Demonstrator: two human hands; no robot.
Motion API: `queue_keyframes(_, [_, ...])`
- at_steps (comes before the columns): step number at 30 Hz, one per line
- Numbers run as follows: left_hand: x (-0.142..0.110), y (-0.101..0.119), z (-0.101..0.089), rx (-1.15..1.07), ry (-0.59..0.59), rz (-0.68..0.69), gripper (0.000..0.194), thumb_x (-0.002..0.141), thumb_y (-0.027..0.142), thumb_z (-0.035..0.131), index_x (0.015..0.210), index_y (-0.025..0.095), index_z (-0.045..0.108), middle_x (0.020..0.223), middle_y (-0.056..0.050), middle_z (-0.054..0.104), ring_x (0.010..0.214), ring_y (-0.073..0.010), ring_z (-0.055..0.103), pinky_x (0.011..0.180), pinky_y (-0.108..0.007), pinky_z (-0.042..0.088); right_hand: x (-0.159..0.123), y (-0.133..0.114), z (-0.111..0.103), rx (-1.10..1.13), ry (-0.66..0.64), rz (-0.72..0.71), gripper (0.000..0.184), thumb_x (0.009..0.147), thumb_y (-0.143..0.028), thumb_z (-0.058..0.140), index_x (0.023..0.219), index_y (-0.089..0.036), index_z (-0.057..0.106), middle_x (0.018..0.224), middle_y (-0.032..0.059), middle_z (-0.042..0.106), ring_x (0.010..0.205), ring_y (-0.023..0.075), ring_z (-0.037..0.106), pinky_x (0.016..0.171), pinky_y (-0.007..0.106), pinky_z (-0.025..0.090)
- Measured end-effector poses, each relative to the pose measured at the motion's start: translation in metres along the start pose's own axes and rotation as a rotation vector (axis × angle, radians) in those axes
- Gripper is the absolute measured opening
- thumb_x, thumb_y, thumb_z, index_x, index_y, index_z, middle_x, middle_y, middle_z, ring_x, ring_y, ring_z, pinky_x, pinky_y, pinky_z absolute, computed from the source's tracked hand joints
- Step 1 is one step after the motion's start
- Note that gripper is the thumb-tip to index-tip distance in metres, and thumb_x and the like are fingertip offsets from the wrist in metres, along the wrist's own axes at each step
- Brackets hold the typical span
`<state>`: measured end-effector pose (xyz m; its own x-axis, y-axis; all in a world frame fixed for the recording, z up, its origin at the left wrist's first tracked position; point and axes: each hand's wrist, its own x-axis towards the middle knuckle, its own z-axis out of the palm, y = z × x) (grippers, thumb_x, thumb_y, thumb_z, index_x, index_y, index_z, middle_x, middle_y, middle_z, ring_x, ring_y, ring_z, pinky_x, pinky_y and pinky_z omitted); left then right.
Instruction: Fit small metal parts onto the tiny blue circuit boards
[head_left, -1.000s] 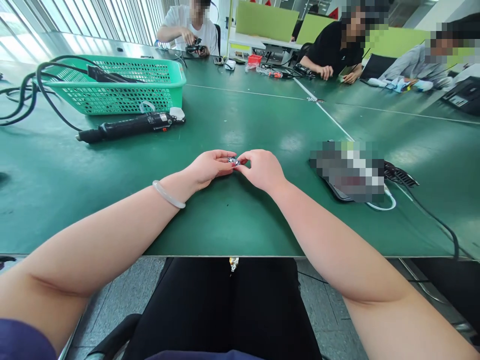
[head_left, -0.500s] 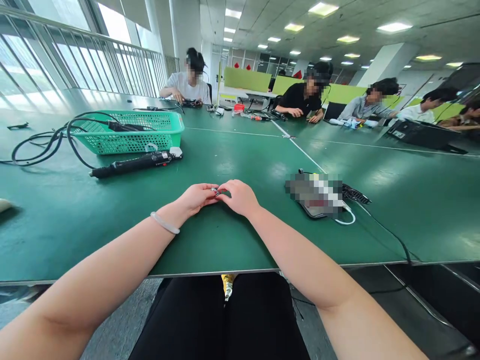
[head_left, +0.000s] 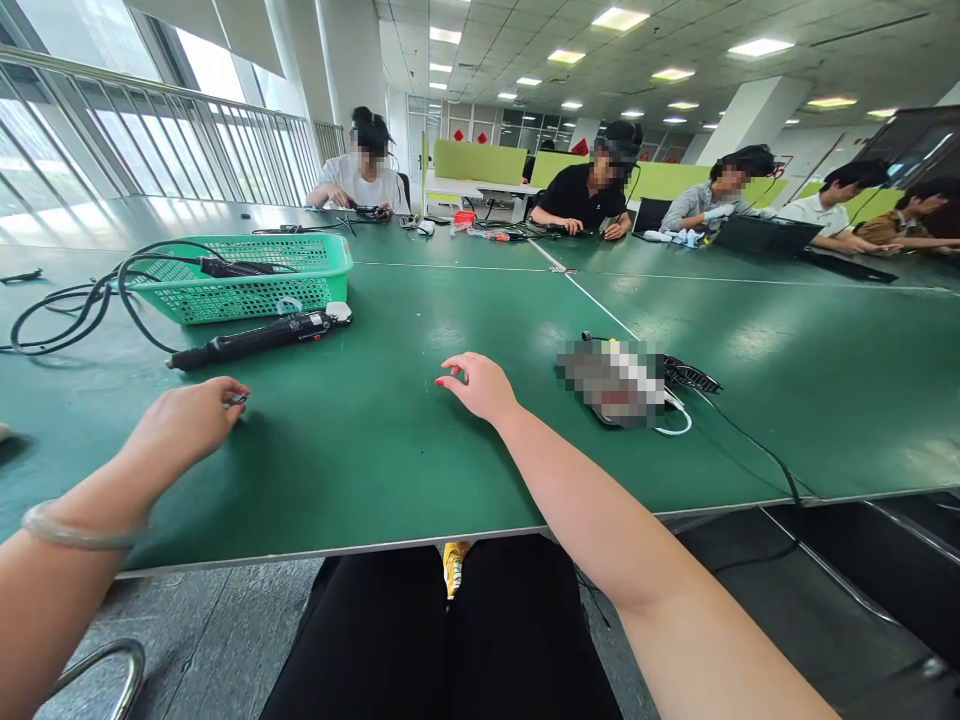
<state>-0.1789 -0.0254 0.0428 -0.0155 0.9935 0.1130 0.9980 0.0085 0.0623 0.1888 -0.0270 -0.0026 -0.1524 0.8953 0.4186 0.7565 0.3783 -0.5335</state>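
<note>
- Nearest, black-trousered legs (head_left: 450,640) and a yellow shoe (head_left: 453,567) are seen below the near edge of the worktop (head_left: 360,480), between and nearer than the two hands.
- A pale bracelet (head_left: 82,535) is worn on the left wrist, just behind the left hand (head_left: 184,420).
- A small shiny piece (head_left: 236,399) is pinched in the closed fingertips of the left hand, at that hand's right-hand end, over the worktop; it is well apart from the right hand, out to its left.
- The piece is mostly covered by the fingers, so neither the way it points nor its long axis can be told.
- The right hand (head_left: 480,385) is held open over the worktop, its thumb and forefinger parted and directed to the left.
- To the right of the right hand, a blurred flat item (head_left: 615,390) is set down, with a white cable (head_left: 679,428) curved at its right side and a black slatted object (head_left: 691,375) just beside it.
- Just beyond the left hand, a black cylindrical tool (head_left: 255,338) is laid slantwise, its right end farther off.
- Beyond the tool, a green basket (head_left: 330,285) is placed, with a black device (head_left: 236,268) lying in it.
- Farthest, past both hands, several people (head_left: 585,195) are seated along the worktop.
</note>
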Motion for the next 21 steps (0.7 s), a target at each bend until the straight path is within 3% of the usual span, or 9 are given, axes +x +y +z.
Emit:
queue_keyframes(5, [-0.001, -0.030, 0.000, 0.092, -0.069, -0.029, 0.039, 0.076, 0.046, 0.053, 0.107, 0.023, 0.061, 0.099, -0.004, 0.074, 0.089, -0.0233, 0.064, 0.066, -0.023, 0.037, 0.000, 0.002, 0.000, 0.028, -0.016, 0.024, 0.031, 0.085, -0.046, 0.059, 0.101, -0.021, 0.066, 0.091, 0.0035, 0.066, 0.077, 0.0149, 0.054, 0.063, 0.027, 0.039])
queue_keyframes(12, [-0.005, -0.022, -0.007, 0.063, -0.151, -0.102, 0.047, 0.075, 0.051, 0.051, 0.108, 0.021, 0.065, 0.101, -0.004, 0.073, 0.090, -0.0235, 0.064, 0.068, -0.023, 0.037, 0.001, 0.006, 0.003, 0.043, -0.015, 0.018, 0.031, 0.087, -0.046, 0.054, 0.100, -0.020, 0.066, 0.089, 0.0030, 0.066, 0.075, 0.0137, 0.054, 0.063, 0.027, 0.039])
queue_keyframes(17, [-0.004, -0.026, -0.007, 0.115, -0.166, -0.043, 0.049, 0.077, 0.052, 0.046, 0.109, 0.023, 0.069, 0.107, -0.006, 0.071, 0.095, -0.0255, 0.061, 0.070, -0.025, 0.037, 0.000, 0.005, 0.002, 0.048, -0.037, 0.034, 0.032, 0.088, -0.045, 0.053, 0.100, -0.019, 0.066, 0.088, 0.0028, 0.066, 0.073, 0.0130, 0.053, 0.063, 0.027, 0.039])
queue_keyframes(21, [-0.007, -0.031, -0.006, 0.065, -0.134, -0.068, 0.051, 0.078, 0.059, 0.043, 0.113, 0.031, 0.067, 0.099, 0.001, 0.073, 0.092, -0.0249, 0.060, 0.071, -0.025, 0.037, 0.001, 0.005, 0.002, 0.059, -0.067, 0.045, 0.031, 0.088, -0.044, 0.053, 0.101, -0.019, 0.066, 0.091, 0.0032, 0.066, 0.070, 0.0120, 0.053, 0.063, 0.027, 0.039])
